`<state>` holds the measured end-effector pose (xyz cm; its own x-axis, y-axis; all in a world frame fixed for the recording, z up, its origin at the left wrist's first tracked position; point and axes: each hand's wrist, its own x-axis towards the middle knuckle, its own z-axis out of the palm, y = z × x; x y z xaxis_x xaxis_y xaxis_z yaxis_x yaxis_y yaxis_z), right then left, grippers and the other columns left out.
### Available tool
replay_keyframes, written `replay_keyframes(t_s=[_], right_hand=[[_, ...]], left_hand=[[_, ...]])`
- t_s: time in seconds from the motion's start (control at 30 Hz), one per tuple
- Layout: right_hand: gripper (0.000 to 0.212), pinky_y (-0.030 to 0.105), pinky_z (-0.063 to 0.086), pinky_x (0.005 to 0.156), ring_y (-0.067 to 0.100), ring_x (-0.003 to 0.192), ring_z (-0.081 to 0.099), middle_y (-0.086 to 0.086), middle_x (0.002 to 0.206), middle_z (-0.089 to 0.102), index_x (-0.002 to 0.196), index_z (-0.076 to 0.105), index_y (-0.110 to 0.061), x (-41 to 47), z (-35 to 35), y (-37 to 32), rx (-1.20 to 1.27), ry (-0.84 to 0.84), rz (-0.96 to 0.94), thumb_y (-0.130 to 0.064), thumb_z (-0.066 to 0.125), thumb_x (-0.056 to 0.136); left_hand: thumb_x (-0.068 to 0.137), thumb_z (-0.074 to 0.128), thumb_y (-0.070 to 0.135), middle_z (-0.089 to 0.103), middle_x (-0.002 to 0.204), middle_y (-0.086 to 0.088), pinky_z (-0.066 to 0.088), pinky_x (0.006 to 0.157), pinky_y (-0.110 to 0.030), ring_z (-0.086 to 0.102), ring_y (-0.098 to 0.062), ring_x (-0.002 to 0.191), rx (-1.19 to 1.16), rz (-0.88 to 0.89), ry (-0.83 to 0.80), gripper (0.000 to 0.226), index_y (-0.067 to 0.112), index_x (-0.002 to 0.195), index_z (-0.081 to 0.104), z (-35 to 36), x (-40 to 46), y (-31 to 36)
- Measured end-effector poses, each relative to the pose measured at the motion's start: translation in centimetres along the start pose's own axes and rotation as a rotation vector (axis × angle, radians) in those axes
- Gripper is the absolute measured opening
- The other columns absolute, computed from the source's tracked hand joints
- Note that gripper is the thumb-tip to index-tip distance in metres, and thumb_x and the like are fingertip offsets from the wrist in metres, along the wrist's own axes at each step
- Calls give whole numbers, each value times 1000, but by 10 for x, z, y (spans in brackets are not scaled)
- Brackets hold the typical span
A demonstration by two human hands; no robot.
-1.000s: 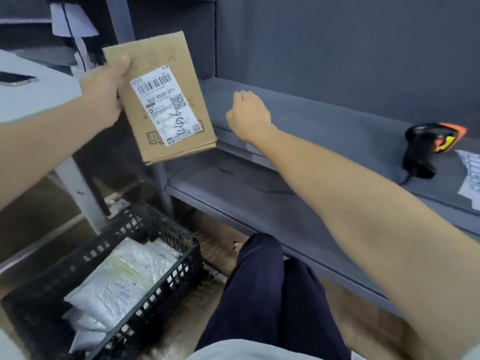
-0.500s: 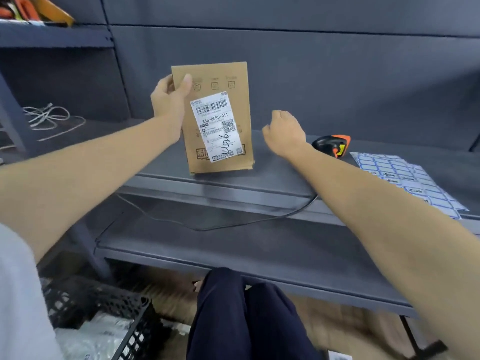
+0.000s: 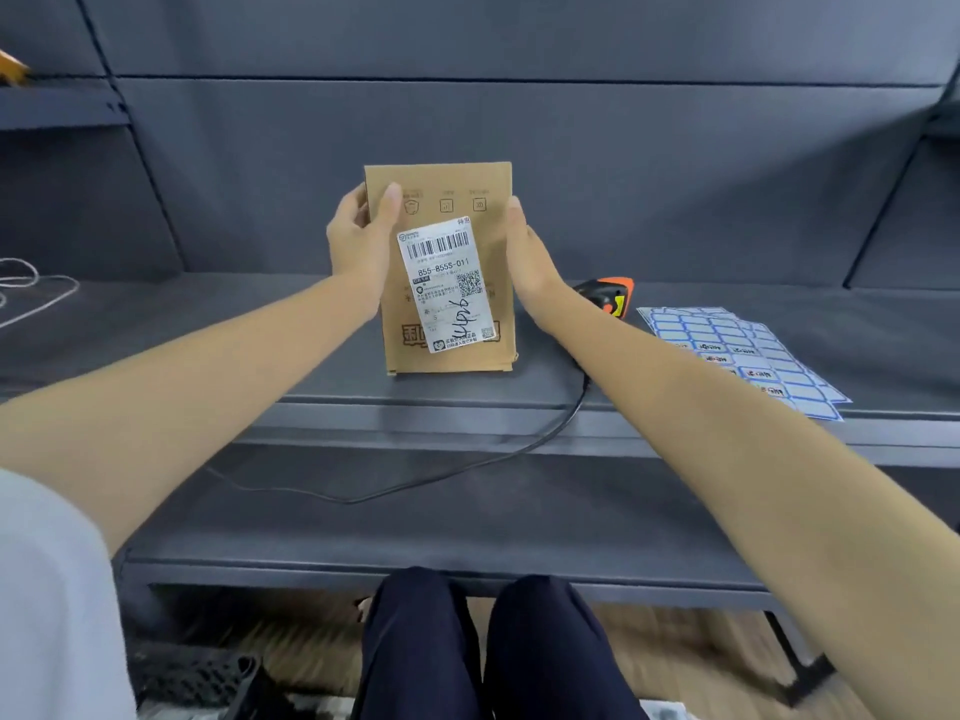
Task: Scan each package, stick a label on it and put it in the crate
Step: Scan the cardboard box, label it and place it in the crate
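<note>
The cardboard package (image 3: 441,200) is held upright between both hands, its lower edge at or just above the table (image 3: 156,330); contact cannot be told. The left hand (image 3: 358,246) grips the left edge, thumb curled over the front face and fingers behind. The right hand (image 3: 530,257) is pressed flat against the right edge, fingers straight. The printed shipping label (image 3: 447,283) is turned toward the camera, probably so that the barcode is exposed for scanning. The scanner (image 3: 610,298) lies just behind the right wrist, its cable (image 3: 415,483) trailing toward the near edge. The label sheet (image 3: 737,350) lies further right of the right hand, within reach. Judged stage: package presented, scan not yet made. The crate (image 3: 208,678) is glimpsed low, below the left forearm.
</note>
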<state>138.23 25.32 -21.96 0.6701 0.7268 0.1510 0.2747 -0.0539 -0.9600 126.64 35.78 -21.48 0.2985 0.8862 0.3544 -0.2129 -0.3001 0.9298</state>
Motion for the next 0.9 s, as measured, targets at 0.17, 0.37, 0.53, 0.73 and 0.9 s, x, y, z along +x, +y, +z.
replay_keyframes(t_s=[0.17, 0.37, 0.53, 0.73, 0.9], right_hand=[[54, 30, 42, 83, 14, 103, 54, -2, 115, 57, 130, 44, -13, 6, 1, 4, 144, 50, 20, -55, 32, 98], [53, 30, 42, 89, 13, 106, 52, -2, 122, 56, 133, 44, -11, 10, 3, 5, 103, 73, -23, -51, 35, 99], [61, 41, 29, 109, 22, 128, 41, 5, 137, 47, 141, 38, -8, 20, -24, 11, -154, 58, 96, -50, 19, 101], [59, 37, 24, 108, 36, 133, 26, 24, 142, 29, 135, 32, 4, 31, -42, 75, -756, 442, 310, -27, 54, 90], [68, 34, 25, 107, 34, 134, 27, 22, 145, 28, 142, 21, 6, 36, -41, 96, -813, 420, 356, -28, 54, 93]], left_hand=[[97, 46, 47, 56, 133, 12, 36, 101, -21, 51, -4, 119, -33, -63, -28, 50, 26, 142, 44, 8, -19, -20], [94, 35, 61, 50, 137, 21, 30, 111, -33, 45, -5, 127, 48, -32, 26, 57, 39, 147, 31, 8, -35, -41], [97, 32, 59, 58, 127, 19, 37, 105, -32, 52, -6, 117, 135, 33, 80, 55, 40, 148, 26, 13, -45, -49], [88, 30, 72, 63, 121, 17, 40, 105, -46, 57, -10, 115, 136, 37, 126, 59, 48, 142, 28, 15, -41, -57], [92, 32, 66, 62, 123, 16, 41, 105, -44, 57, -9, 115, 108, 25, 110, 56, 47, 144, 26, 16, -43, -54]])
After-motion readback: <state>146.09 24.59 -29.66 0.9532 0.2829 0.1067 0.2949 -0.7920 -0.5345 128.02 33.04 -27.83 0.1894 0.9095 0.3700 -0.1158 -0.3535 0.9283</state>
